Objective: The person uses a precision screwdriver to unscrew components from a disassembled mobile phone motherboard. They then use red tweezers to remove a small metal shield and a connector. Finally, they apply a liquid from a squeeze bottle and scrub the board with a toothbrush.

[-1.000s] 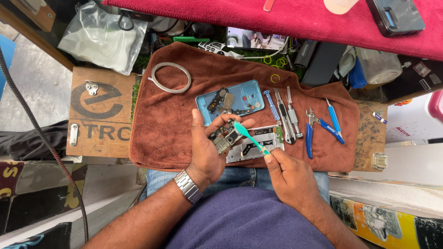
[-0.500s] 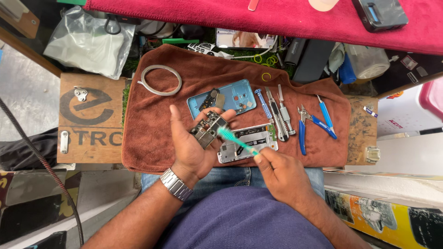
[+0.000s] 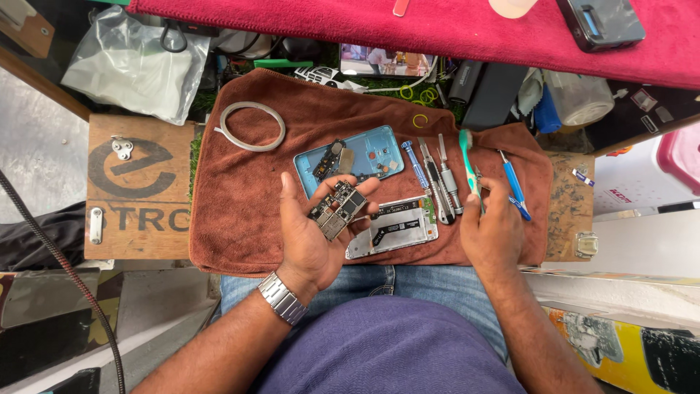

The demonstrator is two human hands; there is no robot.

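Note:
My left hand [image 3: 313, 233] lies palm up over a brown towel [image 3: 248, 211] and holds a small phone circuit board [image 3: 337, 209] in its fingers. My right hand [image 3: 490, 230] grips a teal toothbrush [image 3: 467, 164] by its handle, the bristle end pointing away from me. Between the hands a silver phone frame [image 3: 394, 228] lies on the towel. A light blue phone back cover [image 3: 350, 159] rests just beyond the board.
Screwdrivers and a utility knife [image 3: 435, 182] lie on the towel beside blue-handled pliers [image 3: 515, 186]. A ring of white tape [image 3: 253, 125] sits at the towel's far left. A wooden board [image 3: 135, 190] is left of it. A plastic bag [image 3: 135, 62] and red cloth shelf [image 3: 437, 25] are beyond.
My right hand has drawn the toothbrush away from the circuit board and moved it right, over the tools. My left hand has turned the board upward in its palm.

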